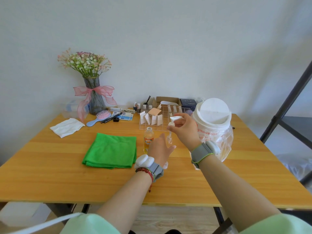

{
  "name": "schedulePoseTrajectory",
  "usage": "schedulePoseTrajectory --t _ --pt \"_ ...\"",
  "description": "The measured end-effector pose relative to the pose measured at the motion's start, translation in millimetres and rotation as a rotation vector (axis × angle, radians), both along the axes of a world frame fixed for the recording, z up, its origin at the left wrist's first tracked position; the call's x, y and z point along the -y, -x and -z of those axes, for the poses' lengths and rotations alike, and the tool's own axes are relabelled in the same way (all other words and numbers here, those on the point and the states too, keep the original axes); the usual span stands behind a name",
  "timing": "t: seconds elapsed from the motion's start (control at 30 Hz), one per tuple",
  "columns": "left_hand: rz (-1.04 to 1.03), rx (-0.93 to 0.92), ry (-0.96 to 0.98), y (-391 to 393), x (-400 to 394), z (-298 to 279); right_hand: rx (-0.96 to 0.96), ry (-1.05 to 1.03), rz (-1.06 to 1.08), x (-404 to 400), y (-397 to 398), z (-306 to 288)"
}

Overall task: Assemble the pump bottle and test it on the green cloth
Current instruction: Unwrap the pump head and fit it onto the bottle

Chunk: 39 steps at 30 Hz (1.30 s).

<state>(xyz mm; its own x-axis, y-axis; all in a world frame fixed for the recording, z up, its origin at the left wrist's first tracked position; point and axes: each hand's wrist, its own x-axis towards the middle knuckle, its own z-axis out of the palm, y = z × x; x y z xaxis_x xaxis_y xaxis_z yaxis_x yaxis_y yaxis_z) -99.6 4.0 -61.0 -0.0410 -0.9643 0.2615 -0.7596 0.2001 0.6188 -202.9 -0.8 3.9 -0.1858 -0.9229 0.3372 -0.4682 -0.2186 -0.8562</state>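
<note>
- Head view: the right hand (183, 128) is raised above the table (50, 174), its fingers (177, 124) pinched shut around the collar of a white pump head (173, 120).
- The pump head's nozzle sits on top and points left, towards the vase side; its thin dip tube (170, 133) hangs straight down, so the long axis is upright.
- The lower end of the tube is at the neck of a small clear bottle (169, 141); whether it has entered the neck I cannot tell.
- The left hand (159, 151) holds that clear bottle upright, thumb on the left side and fingertips showing on the right; the fingers are curled round it, and most of the bottle's body is hidden behind the hand.
- Just left of the left hand an open bottle of orange liquid (148, 140) stands upright on the table, uncapped, mouth upward.
- The folded green cloth (111, 151) lies flat on the table to the left of the orange bottle, near it but not touching, and apart from both hands.
- Behind the hands stands a clear compartment organiser (152, 119); to the right is a white-lidded tub (212, 115) in a plastic bag.
- Both wrists carry grey bands with white pods.
</note>
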Motion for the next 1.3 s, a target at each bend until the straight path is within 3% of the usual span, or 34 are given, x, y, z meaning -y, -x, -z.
schedulePoseTrajectory --t 0.23,0.47,0.67,0.83,0.97,1.3 --pt "-0.002 0.005 0.216 -10.9 -2.7 -35.4 0.006 0.064 0.017 -1.9 2.0 -26.6" --pt "-0.008 -0.16 0.388 -44.1 0.8 -77.1 0.076 0.131 -0.022 0.7 -13.9 -66.7" --pt "-0.034 -0.16 0.339 -74.8 5.8 -68.3 0.107 0.145 -0.089 6.7 -38.2 -69.6" --pt "0.024 -0.114 0.127 -88.3 9.7 -43.9 0.077 0.129 -0.111 10.6 -52.8 -57.9" --pt "0.065 -0.183 0.008 -88.3 9.8 -30.1 0.051 0.125 -0.113 13.1 -56.4 -49.4" --pt "0.094 -0.274 -0.061 -84.1 9.7 -13.7 0.074 0.124 -0.131 15.2 -62.2 -39.3"
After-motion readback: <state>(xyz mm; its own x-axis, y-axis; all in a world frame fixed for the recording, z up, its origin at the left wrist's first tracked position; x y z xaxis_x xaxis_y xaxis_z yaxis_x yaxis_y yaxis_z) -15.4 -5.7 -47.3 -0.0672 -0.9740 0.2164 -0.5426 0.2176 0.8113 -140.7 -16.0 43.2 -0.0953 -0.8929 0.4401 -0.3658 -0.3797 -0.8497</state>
